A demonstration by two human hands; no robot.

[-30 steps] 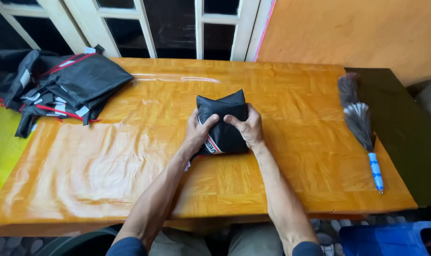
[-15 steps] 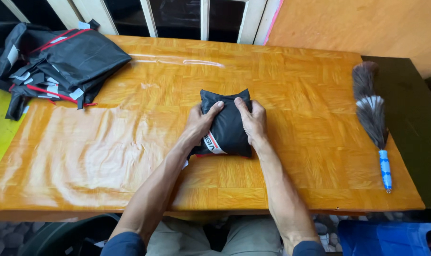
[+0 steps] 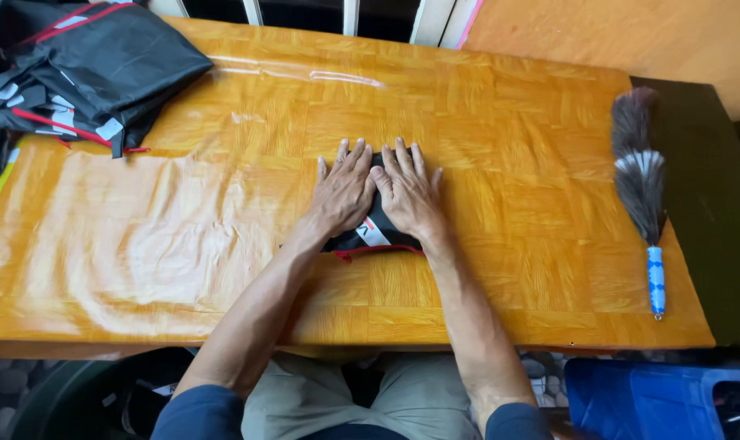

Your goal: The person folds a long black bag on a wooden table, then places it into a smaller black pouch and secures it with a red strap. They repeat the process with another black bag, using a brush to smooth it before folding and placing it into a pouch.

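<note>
A small folded black garment (image 3: 373, 231) with red trim and a white patch lies at the middle of the wooden table (image 3: 223, 204). My left hand (image 3: 344, 191) lies flat on its left half, fingers spread. Beside it my right hand (image 3: 408, 192) presses flat on the right half. Both palms cover most of the bundle, so only its near edge and a strip between the hands show.
A heap of black clothing (image 3: 76, 69) with red and white trim sits at the table's far left corner. A feather duster (image 3: 640, 183) with a blue handle lies along the right edge. A blue plastic bin (image 3: 655, 399) stands below at the right.
My hands went from gripping and folding the garment's top to lying flat on it with fingers spread. The bundle is now smaller and flatter.
</note>
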